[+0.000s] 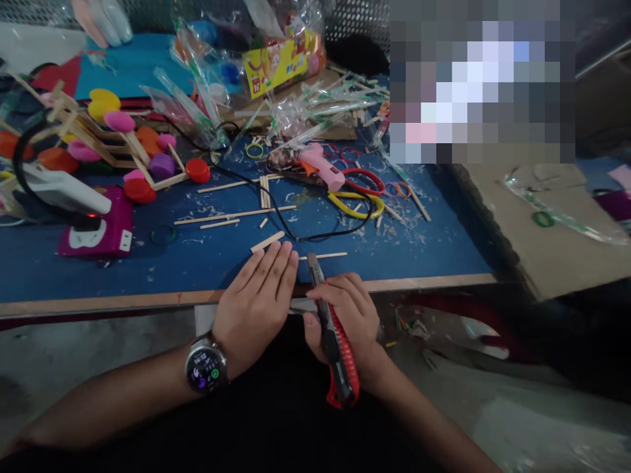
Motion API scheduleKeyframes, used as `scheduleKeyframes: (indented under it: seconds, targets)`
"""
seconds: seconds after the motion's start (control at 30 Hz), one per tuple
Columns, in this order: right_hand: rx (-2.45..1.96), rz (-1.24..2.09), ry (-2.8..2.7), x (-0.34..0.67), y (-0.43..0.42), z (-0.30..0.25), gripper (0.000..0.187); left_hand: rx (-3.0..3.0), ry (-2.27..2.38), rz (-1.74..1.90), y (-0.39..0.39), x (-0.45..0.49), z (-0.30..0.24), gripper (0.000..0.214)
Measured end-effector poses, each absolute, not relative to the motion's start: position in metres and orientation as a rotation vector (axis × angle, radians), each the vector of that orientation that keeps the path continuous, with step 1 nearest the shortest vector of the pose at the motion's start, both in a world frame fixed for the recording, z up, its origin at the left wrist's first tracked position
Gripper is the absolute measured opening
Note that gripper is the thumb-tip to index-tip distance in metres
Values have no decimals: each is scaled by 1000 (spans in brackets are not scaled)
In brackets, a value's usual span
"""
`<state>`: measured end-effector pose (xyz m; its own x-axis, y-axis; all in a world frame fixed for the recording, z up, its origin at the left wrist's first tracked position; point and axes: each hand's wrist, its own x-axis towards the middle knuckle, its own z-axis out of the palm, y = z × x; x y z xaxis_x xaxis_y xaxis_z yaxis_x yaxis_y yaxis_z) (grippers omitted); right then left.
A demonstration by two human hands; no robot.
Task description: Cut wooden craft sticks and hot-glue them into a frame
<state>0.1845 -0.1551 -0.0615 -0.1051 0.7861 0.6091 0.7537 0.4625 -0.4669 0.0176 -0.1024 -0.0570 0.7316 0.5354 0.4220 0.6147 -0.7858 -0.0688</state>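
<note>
My right hand (345, 315) is closed round a red and black utility knife (331, 328), its blade tip pointing away from me onto a thin wooden stick (329, 255) at the blue table's near edge. My left hand (256, 299) lies flat with fingers stretched out together, pressing down on the table edge just left of the blade; a smartwatch (206, 371) is on that wrist. A short wooden stick (267, 242) lies just beyond my left fingertips.
On the blue table (207, 263) lie a pink glue gun (323, 167) with a black cord, coloured rubber bands, loose sticks, a stick-and-foam model (113, 141) at left, a purple box (98, 230) and plastic bags behind. Brown cardboard (537, 230) sits at right.
</note>
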Motion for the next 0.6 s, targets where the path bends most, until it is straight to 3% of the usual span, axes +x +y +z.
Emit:
scheduleKeyframes:
  seconds: [0.6]
  targets:
    - [-1385,22,-1907,179,-153,-62,12,-2738,-948,-623,-102,18,-58,42]
